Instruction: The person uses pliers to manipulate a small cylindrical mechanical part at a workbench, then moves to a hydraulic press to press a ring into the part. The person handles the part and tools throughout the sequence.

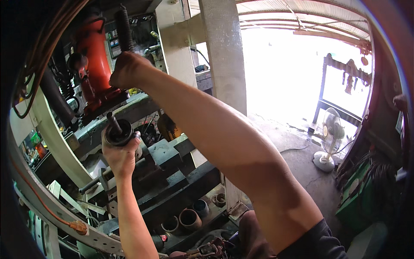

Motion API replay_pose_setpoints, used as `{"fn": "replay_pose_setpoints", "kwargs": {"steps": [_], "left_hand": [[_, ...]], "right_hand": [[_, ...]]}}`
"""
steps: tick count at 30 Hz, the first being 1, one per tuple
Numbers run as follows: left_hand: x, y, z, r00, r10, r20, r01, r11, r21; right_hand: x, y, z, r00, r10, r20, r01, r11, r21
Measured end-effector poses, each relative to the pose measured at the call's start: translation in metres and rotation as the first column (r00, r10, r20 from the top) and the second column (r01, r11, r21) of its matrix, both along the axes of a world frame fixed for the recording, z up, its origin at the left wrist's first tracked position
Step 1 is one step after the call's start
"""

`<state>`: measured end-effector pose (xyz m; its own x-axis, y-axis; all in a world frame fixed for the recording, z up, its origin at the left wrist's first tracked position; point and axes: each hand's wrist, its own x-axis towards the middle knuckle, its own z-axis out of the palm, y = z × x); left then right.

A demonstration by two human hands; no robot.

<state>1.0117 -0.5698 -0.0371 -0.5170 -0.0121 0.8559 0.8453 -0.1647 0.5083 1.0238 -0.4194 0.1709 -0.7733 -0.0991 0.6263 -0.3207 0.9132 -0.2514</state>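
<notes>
I've got the left grip (118, 149) around a dark cup (122, 136) with a rod (113, 122); over the head feed I see the right grip (129, 70) beside a red jack (96, 58) and coil spring (123, 32).

The wide opening (280, 64) behind the standing fan (332, 133) is very bright — above this fan is a corrugated roof (269, 9), under it a grey floor (297, 170), right of it a dark wall (387, 60).
</notes>
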Motion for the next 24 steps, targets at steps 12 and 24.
{"fn": "replay_pose_setpoints", "kwargs": {"steps": [12, 24], "left_hand": [[-0.004, -0.004, -0.001, 0.991, -0.082, 0.106, 0.081, 0.997, 0.011], [0.004, 0.004, 0.007, 0.988, 0.144, 0.061, -0.142, 0.989, -0.039]], "right_hand": [[-0.038, 0.002, -0.008, 0.972, 0.166, -0.168, -0.130, 0.969, 0.210], [0.010, 0.009, -0.010, 0.966, 0.096, -0.242, -0.047, 0.978, 0.201]]}}
